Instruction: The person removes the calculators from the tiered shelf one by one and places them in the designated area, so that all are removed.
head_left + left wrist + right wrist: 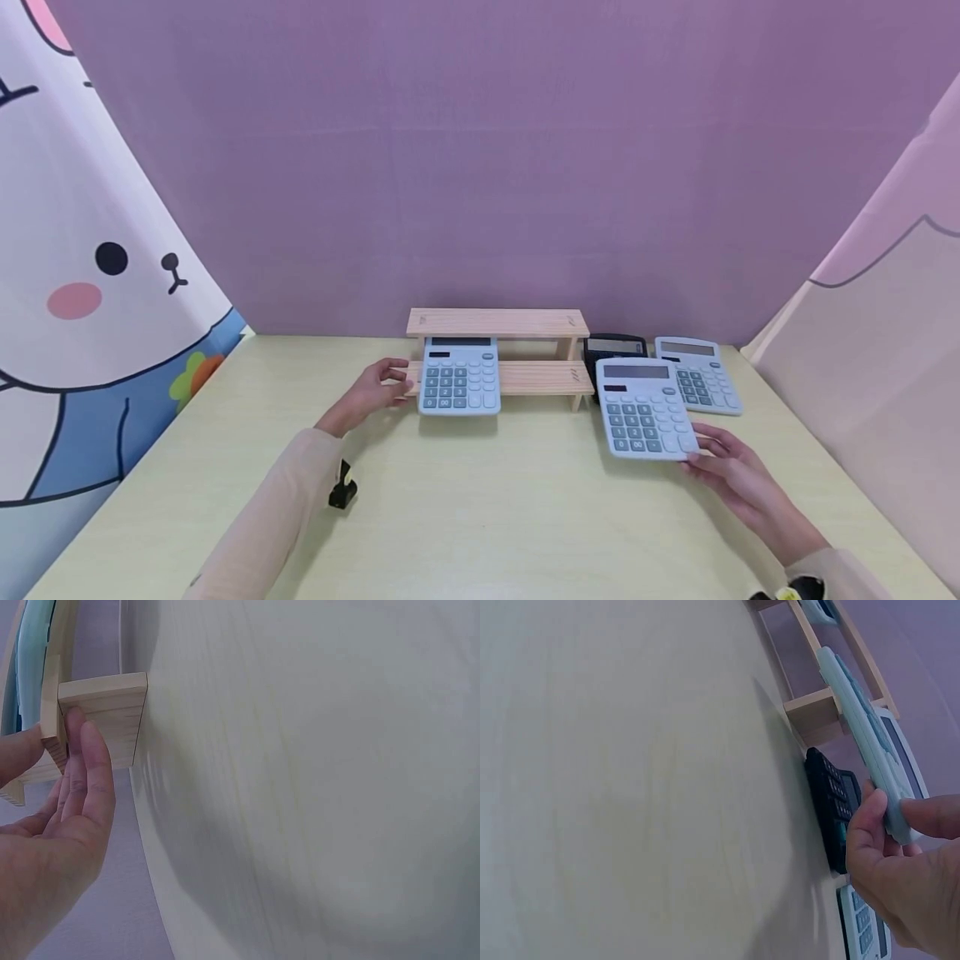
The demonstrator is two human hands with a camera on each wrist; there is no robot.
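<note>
My left hand [372, 388] pinches the left end of the lower plank of a two-tier wooden shelf [536, 377]; the left wrist view shows the thumb above the plank and fingers below. On that plank leans a light blue calculator [459, 379], its screen partly under the upper plank. My right hand [738, 483] holds a second light blue calculator [645, 410] by its lower right corner, thumb on one face and fingers behind. This calculator is raised off the table, keys facing me, to the right of the shelf. It partly covers a black calculator [829, 806].
A third light blue calculator [697, 375] lies on the pale wooden table [480, 508], right of the black one. Behind the shelf stands a purple cloth wall [480, 167]. Printed cloths hang at the left and right sides.
</note>
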